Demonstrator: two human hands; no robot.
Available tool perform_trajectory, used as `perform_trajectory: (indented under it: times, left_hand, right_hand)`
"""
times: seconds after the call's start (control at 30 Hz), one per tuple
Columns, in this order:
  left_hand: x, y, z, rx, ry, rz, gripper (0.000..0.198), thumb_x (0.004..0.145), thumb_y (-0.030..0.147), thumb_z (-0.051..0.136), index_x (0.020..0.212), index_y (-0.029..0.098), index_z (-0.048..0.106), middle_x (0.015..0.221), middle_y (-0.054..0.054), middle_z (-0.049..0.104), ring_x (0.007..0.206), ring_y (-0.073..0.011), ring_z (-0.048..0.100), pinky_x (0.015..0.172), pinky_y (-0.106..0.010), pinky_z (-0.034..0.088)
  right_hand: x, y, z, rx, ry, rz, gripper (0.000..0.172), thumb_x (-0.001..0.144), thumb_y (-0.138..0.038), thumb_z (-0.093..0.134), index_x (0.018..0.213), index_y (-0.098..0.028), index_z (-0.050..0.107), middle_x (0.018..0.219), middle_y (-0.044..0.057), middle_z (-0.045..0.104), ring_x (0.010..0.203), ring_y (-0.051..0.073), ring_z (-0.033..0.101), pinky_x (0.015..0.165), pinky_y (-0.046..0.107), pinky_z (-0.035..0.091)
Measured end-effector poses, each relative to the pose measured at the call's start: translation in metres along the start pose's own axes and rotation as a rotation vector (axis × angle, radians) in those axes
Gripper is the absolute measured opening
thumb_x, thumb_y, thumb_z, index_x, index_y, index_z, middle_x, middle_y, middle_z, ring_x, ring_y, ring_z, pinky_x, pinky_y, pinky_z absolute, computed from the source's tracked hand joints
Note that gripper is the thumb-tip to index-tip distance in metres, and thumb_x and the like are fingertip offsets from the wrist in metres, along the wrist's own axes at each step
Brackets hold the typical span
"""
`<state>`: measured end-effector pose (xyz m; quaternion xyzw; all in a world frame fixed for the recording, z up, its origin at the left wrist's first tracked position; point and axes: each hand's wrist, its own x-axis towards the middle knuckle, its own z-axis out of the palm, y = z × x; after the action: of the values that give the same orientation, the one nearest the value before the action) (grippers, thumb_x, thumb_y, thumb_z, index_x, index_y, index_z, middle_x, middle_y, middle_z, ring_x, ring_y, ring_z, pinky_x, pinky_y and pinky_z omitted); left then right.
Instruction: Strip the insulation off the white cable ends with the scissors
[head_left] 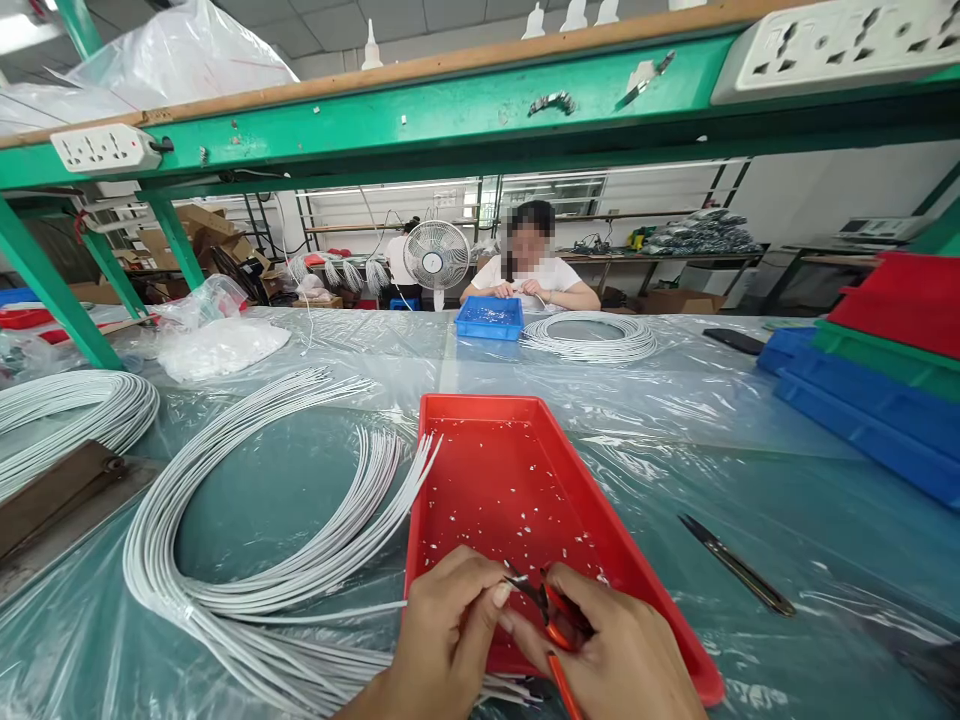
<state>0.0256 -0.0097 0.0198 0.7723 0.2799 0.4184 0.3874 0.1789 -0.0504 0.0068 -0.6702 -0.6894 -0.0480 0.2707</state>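
My left hand (442, 640) pinches the end of a thin white cable (330, 612) over the near end of a red tray (487, 470). My right hand (615, 650) grips small orange-handled cutters (551, 615), whose dark jaws meet the cable end at my left fingertips. The tray floor is sprinkled with small white offcuts. A large bundle of curved white cables (225, 500) lies to the left of the tray, with several ends fanned against its left rim.
Clear plastic sheeting covers the green table. A dark slim tool (739, 566) lies right of the tray. Stacked blue, green and red trays (877, 370) stand at right. Across the table a person works beside a blue tray (490, 318) and a cable coil (592, 338).
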Motion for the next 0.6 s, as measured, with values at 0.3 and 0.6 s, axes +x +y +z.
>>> perform_trajectory:
  times: [0.3, 0.6]
  left_hand:
    - [0.0010, -0.0012, 0.0014, -0.031, 0.029, -0.014, 0.020, 0.087, 0.019, 0.042, 0.078, 0.013, 0.059, 0.072, -0.006, 0.057, 0.067, -0.0144, 0.052, 0.061, -0.024, 0.040]
    - [0.0014, -0.0024, 0.0029, -0.077, 0.108, -0.005, 0.012, 0.080, 0.015, 0.053, 0.072, 0.013, 0.062, 0.069, -0.006, 0.059, 0.063, -0.0139, 0.055, 0.055, -0.022, 0.042]
  right_hand:
    - [0.0013, -0.0009, -0.0007, 0.011, 0.011, 0.000, 0.032, 0.070, -0.041, 0.056, 0.054, -0.023, 0.035, 0.040, -0.007, 0.044, 0.034, 0.010, 0.041, 0.036, 0.018, 0.027]
    - [0.0020, -0.0036, -0.0035, 0.029, -0.011, -0.002, 0.033, 0.071, -0.045, 0.056, 0.055, -0.022, 0.038, 0.041, -0.006, 0.048, 0.035, 0.011, 0.044, 0.036, 0.019, 0.028]
